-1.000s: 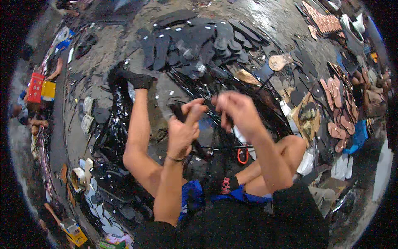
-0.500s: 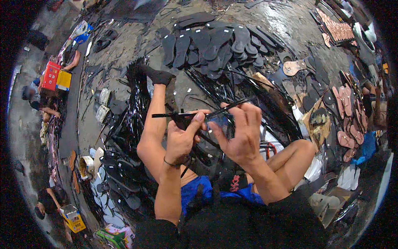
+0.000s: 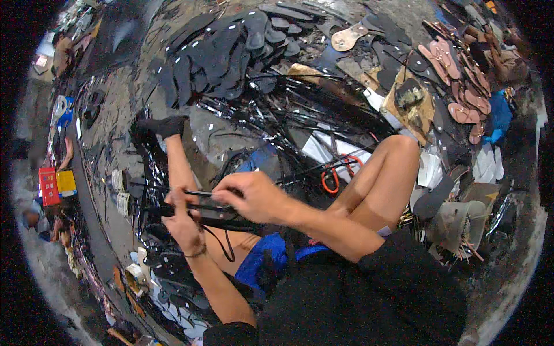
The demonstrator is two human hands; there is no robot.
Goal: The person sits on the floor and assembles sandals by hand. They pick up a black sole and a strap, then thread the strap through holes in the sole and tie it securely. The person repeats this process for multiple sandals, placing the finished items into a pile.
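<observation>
Over littered floor (image 3: 202, 141), the left hand (image 3: 182, 224) and right hand (image 3: 254, 196) pinch a black strap (image 3: 201, 194), seemingly light, bendy, slick, best gripped near its ends.

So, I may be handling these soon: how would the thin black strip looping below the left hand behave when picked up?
The thin black strip is probably floppy, since it bends into a loose loop below the left hand. It looks narrow, so it's likely light for its length.
</observation>
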